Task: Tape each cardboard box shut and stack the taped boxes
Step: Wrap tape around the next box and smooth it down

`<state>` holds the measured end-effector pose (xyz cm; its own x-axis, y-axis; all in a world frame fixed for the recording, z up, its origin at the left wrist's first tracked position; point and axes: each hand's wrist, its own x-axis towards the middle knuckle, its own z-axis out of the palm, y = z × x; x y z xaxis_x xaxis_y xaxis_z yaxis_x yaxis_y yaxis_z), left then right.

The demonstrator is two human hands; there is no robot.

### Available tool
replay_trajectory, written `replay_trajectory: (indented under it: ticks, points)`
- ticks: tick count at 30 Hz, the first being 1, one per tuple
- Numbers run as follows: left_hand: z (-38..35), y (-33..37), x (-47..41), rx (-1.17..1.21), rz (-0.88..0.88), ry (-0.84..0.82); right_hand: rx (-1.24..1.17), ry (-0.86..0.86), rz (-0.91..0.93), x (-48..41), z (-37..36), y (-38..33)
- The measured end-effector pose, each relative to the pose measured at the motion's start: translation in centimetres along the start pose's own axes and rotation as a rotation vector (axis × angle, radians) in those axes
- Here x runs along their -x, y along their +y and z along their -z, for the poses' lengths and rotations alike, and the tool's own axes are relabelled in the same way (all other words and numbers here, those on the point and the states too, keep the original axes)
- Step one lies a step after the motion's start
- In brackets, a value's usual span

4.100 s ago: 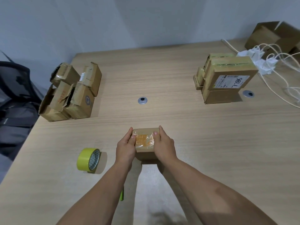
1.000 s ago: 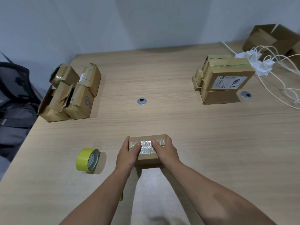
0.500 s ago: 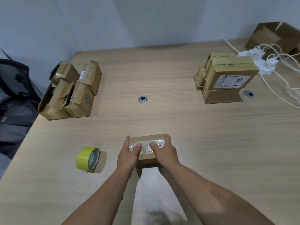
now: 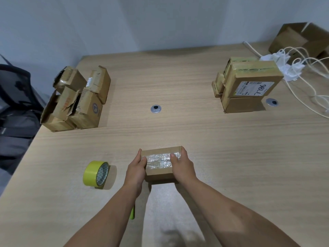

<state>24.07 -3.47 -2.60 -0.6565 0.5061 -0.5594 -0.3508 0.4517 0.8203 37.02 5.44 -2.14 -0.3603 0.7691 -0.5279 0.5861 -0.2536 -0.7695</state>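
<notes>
Two sets of fingers [image 4: 143, 159] curl round the short ends of the box [image 4: 160, 169], thumbs pressed on its top. Left hand [image 4: 136, 169] and right hand [image 4: 181, 165] thus clamp it from opposite sides, probably to steady it for checking the seal or for lifting. The box sits low at the near middle of the worktop [image 4: 231, 157]; contact with the surface cannot be confirmed. Its top is closed and carries crinkled clear tape [image 4: 161, 158] along the flap seam. Just left lies the yellow roll [image 4: 96, 172]. The taped stack [image 4: 247, 84] stands far right, well apart; open boxes [image 4: 76, 100] lie far left. Stacking appears next.
</notes>
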Motion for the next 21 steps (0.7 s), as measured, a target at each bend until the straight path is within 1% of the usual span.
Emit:
replay_trajectory:
  ticks: [5, 10, 14, 16, 19, 21]
  points:
    - [0.4, 0.2, -0.1, 0.16, 0.063, -0.013, -0.06, -0.005, -0.02, -0.1, 0.4, 0.3]
    - [1.0, 0.2, -0.5, 0.217, 0.108, -0.039, -0.119, 0.009, -0.016, -0.3, 0.6, 0.4]
    - [1.1, 0.3, 0.0, 0.281, 0.129, -0.043, -0.162, -0.058, 0.004, 0.0, 1.6, 0.5]
    - [1.0, 0.0, 0.3, 0.246, 0.117, -0.06, -0.198, -0.083, -0.012, 0.3, 1.9, 0.9]
    - [0.8, -0.6, 0.3, 0.104, 0.053, -0.095, -0.211, -0.062, -0.022, 0.6, 1.8, 1.3]
    - [0.8, -0.8, 0.3, 0.095, 0.043, -0.091, -0.211, -0.06, -0.008, 0.6, 1.7, 1.5]
